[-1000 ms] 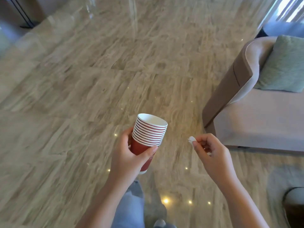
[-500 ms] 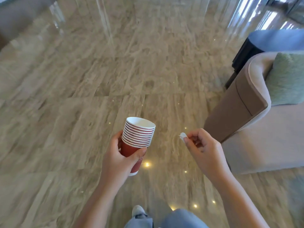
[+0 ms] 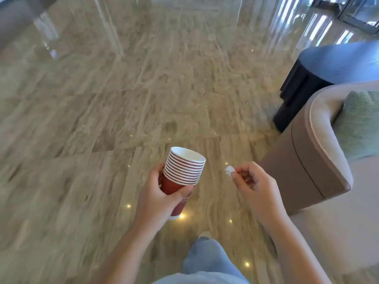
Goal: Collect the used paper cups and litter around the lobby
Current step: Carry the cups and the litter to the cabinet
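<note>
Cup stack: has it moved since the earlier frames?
Yes. The cup stack, held in the left hand, has been carried forward alongside the armchair, toward the dark side table.

Red cups (image 3: pixel 180 175) with white rims, white scrap (image 3: pixel 229 170), beige veined floor (image 3: pixel 102 99), green cushion (image 3: pixel 361 124)

The person walks on, so the armchair (image 3: pixel 303 160) sinks lower along the right edge, and the dark round side table (image 3: pixel 336 64) behind it, a mere sliver a second ago, now shows most of its top and base. The leg in blue jeans (image 3: pixel 207 261) swings from under the left hand (image 3: pixel 158 201) and its stack of cups (image 3: pixel 184 167) to the bottom middle, shoe tip (image 3: pixel 205 234) ahead, and a dark-framed window (image 3: pixel 361 11) comes into view top right
</note>
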Motion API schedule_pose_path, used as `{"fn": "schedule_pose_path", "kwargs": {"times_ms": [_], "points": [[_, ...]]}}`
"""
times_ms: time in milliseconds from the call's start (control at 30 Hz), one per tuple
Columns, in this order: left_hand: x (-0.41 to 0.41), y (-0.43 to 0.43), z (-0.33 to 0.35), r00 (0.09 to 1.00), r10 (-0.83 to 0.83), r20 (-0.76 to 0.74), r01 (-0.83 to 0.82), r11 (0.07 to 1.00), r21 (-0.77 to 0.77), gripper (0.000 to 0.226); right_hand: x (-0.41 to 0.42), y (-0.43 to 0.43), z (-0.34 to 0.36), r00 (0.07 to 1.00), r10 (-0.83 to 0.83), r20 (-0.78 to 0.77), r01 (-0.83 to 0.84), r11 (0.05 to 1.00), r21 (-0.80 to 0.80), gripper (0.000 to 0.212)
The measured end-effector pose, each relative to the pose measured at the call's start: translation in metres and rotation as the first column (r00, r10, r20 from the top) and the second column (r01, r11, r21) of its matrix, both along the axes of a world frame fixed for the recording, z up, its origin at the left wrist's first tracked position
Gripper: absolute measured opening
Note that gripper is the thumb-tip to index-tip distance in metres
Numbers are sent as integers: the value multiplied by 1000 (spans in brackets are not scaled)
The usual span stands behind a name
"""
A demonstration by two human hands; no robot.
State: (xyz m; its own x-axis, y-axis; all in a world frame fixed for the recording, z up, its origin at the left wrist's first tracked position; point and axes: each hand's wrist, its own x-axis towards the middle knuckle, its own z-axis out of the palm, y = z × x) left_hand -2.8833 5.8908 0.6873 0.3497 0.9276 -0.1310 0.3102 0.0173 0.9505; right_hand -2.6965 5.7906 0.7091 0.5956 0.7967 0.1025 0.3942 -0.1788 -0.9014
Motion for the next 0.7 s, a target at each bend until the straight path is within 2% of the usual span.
{"fn": "schedule_pose_path", "kwargs": {"times_ms": [133, 233, 300, 467, 567, 700], "points": [[65, 57, 17, 998, -48, -34, 49, 998, 29, 68, 69, 51, 16, 1000, 1, 26, -2, 1000, 20, 20], [102, 92, 14, 998, -65, -25, 65, 998, 14, 64, 111, 83, 15, 998, -19, 52, 18, 1000, 20, 15], [123, 114, 9, 997, -80, -22, 80, 997, 0, 58, 132, 101, 8, 999, -40, 35, 40, 999, 5, 11], [171, 180, -5, 995, -100, -24, 100, 995, 3, 56, 174, 158, -12, 998, -59, -28, 57, 997, -60, 19], [203, 233, -7, 995, -96, -16, 96, 995, -17, 66, 201, 208, -15, 995, -79, -56, 76, 996, -52, 20], [246, 321, -11, 997, -81, 2, 81, 996, -21, 69, 240, 298, -12, 994, -93, -49, 90, 994, -54, 18]]}}
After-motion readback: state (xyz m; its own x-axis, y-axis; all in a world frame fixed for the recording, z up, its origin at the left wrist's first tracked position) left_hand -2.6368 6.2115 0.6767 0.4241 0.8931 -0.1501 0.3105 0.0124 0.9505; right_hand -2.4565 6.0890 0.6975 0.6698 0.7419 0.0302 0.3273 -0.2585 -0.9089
